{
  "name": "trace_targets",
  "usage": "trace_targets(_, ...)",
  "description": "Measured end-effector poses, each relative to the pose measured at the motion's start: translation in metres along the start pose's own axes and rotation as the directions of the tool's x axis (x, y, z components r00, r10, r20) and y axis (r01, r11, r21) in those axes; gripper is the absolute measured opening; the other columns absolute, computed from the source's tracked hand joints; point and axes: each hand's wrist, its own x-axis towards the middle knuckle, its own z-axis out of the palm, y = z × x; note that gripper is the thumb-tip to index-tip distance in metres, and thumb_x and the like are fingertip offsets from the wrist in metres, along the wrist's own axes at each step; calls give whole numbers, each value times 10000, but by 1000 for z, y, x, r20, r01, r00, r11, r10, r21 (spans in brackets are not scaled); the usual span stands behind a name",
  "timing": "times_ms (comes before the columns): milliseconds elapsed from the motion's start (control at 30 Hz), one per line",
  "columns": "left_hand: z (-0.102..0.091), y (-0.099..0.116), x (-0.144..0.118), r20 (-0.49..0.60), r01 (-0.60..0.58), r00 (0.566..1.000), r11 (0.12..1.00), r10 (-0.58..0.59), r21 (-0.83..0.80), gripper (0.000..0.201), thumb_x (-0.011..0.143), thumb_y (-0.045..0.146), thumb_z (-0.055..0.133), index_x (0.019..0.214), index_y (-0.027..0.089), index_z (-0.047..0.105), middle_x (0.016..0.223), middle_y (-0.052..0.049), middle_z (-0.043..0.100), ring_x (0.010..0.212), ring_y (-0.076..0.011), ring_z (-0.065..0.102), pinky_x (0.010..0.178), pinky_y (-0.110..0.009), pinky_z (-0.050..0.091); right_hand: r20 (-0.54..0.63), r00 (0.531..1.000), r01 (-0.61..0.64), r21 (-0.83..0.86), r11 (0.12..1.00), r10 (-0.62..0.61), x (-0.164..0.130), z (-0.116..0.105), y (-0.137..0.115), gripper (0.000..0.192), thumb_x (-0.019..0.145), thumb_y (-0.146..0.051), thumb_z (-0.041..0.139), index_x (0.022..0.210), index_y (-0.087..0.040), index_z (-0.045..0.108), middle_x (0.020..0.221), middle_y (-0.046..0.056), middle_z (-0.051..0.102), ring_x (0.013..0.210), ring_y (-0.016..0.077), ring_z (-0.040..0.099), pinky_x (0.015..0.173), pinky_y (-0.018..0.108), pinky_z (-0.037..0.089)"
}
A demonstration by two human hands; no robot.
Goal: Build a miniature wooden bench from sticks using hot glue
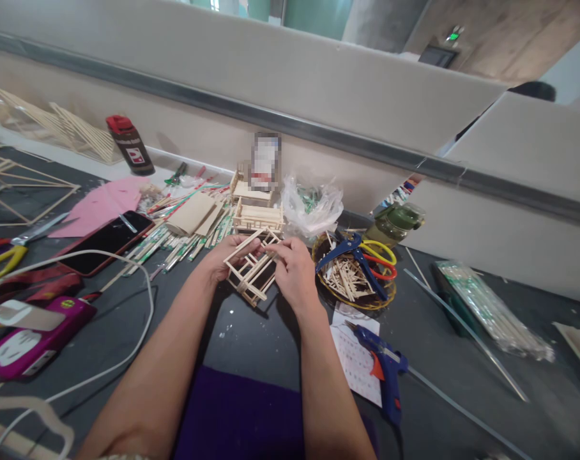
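At frame centre, the left hand [223,259] and right hand [294,271] both grip a small pale wooden-stick frame [250,265] above the dark worktop [251,332], a blue glue gun [386,370] lower right.

text: none legible | bottle [131,144] label: too small to read

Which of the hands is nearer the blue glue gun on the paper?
The right hand. It grips the right side of the small stick frame, with the blue glue gun lying below and to its right. The left hand holds the frame's far side, further from the gun.
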Motion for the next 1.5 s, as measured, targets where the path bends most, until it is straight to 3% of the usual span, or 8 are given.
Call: trace_targets(1500,-2,-2,2,9,2,1000,999,-2,-32,490,558,536,842,740,110,685,632,-33,643,545,-125,576,524,-237,452,3,1000,-5,17,1000,5,0,-1,-1,456,784,21,443,986,-254,746,968,60,610,963,197,562,857,323,463)
